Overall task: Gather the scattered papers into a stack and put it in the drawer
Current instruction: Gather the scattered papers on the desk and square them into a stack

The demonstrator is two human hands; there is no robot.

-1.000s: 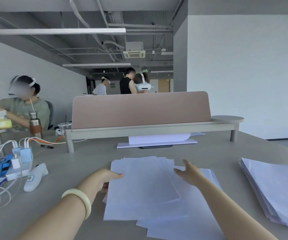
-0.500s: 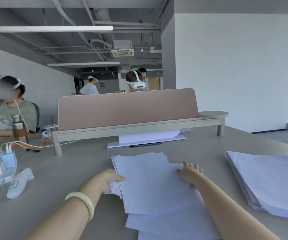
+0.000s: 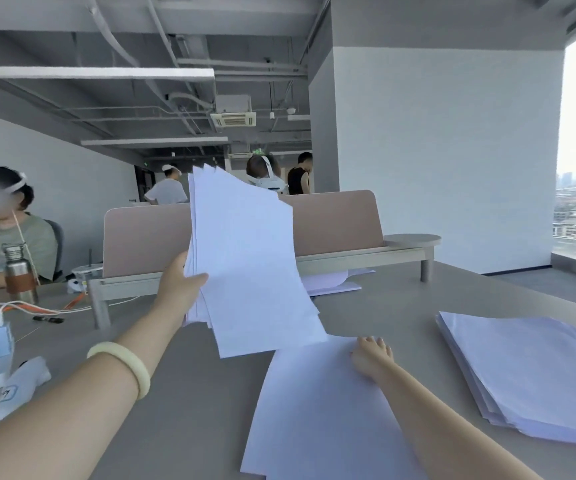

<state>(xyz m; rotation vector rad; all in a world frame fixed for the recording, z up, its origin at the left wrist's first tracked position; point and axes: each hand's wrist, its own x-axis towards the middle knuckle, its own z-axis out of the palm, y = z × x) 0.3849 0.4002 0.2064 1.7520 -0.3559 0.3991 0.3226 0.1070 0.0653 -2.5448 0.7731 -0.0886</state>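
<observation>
A white paper bundle (image 3: 245, 258) gripped by the left hand (image 3: 175, 285) is held above-left of loose white sheets (image 3: 314, 410) under the flat right hand (image 3: 371, 356).

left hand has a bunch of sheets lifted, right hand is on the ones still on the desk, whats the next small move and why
Probably the right hand should pick up the flat white paper sheets it rests on, on the grey desk, and bring them to the fanned white sheaf the left hand grips upright; they are not yet gathered into it.
</observation>
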